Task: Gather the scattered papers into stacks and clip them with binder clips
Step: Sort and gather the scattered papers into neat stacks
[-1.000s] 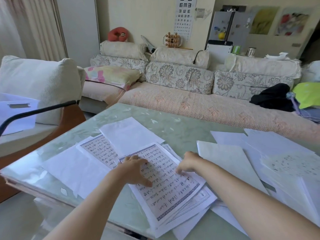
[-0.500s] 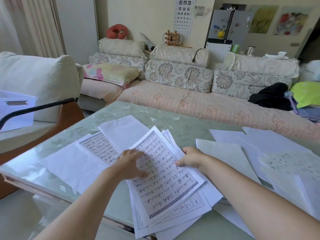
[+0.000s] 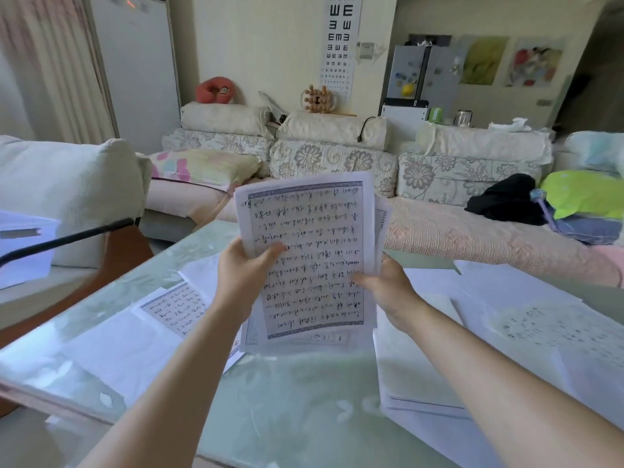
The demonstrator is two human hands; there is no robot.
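Note:
A bundle of several handwritten sheets (image 3: 310,251) stands nearly upright above the green glass table (image 3: 297,400). My left hand (image 3: 243,275) grips its left edge, thumb across the front page. My right hand (image 3: 388,288) holds the right edge, thumb on the front. The sheets behind the top page are fanned out unevenly. More loose papers lie flat: a written page (image 3: 175,307) and blank sheets (image 3: 111,349) at the left, a wide spread of sheets (image 3: 526,325) at the right. No binder clip is visible.
A floral sofa (image 3: 337,163) runs behind the table, with a black garment (image 3: 503,201) and green fabric (image 3: 584,194) on its right end. A cream armchair cushion (image 3: 67,194) and a white box (image 3: 23,244) stand at the left.
Both hands slid the pile of written pages together on the table, took hold of its sides and lifted it upright off the surface. The camera view tilted up.

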